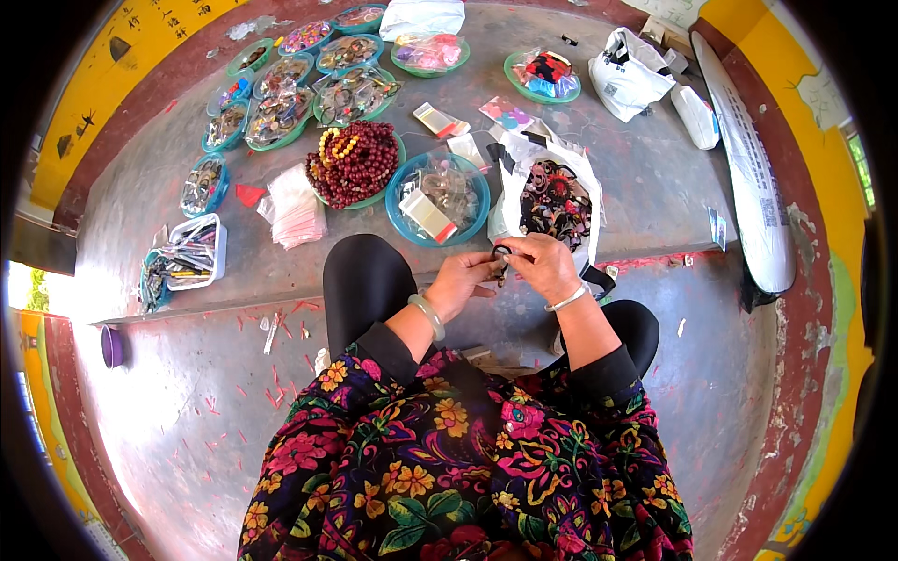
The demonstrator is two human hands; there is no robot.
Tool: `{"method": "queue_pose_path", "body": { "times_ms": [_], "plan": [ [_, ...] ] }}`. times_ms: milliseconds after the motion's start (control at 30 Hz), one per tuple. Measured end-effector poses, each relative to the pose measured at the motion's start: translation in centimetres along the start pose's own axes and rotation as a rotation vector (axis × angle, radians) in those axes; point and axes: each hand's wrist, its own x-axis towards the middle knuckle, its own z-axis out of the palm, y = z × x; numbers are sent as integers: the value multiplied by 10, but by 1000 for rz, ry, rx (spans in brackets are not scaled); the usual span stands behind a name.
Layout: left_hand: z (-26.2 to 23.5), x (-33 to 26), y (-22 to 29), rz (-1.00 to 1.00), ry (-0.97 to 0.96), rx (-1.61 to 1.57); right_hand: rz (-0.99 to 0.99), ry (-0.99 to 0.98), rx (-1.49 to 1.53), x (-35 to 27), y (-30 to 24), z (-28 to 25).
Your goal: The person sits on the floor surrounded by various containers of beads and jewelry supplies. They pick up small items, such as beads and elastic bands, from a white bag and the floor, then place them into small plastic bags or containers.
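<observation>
My left hand point(458, 283) and my right hand point(544, 268) meet in front of my knees, fingers closed on a small black loop that looks like a hair tie point(502, 251). Something small dangles below it, too small to make out. Just beyond my right hand stands an open white bag point(506, 201) full of dark hair ties point(558, 198) with pink and red bits. Left of the bag, a blue bowl point(397, 202) holds clear packets, with a white and red packet point(427, 216) on top.
Dark red beads point(358, 168) fill a green bowl, beside a stack of clear bags point(297, 210). Farther back are several bowls of packed trinkets point(281, 114). A white tray point(221, 245) holds pens or similar sticks. White sacks point(629, 77) and a long white roll point(745, 168) lie at right.
</observation>
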Motion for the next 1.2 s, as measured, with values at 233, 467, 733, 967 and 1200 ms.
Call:
{"method": "queue_pose_path", "body": {
  "times_ms": [233,467,733,967,1200],
  "plan": [
    [-1,2,-2,4,4,-14,30,-41,-54,-1,-2,-1],
    [1,1,-2,2,-23,-12,89,-87,-14,-2,8,2],
    [-3,5,-9,8,-57,-25,165,-208,15,-2,12,-3],
    [-1,5,-12,19,-77,22,336,-394,421,0,22,-4],
    [-1,4,-11,16,-110,-9,358,-449,355,1,30,0]
  ]
}}
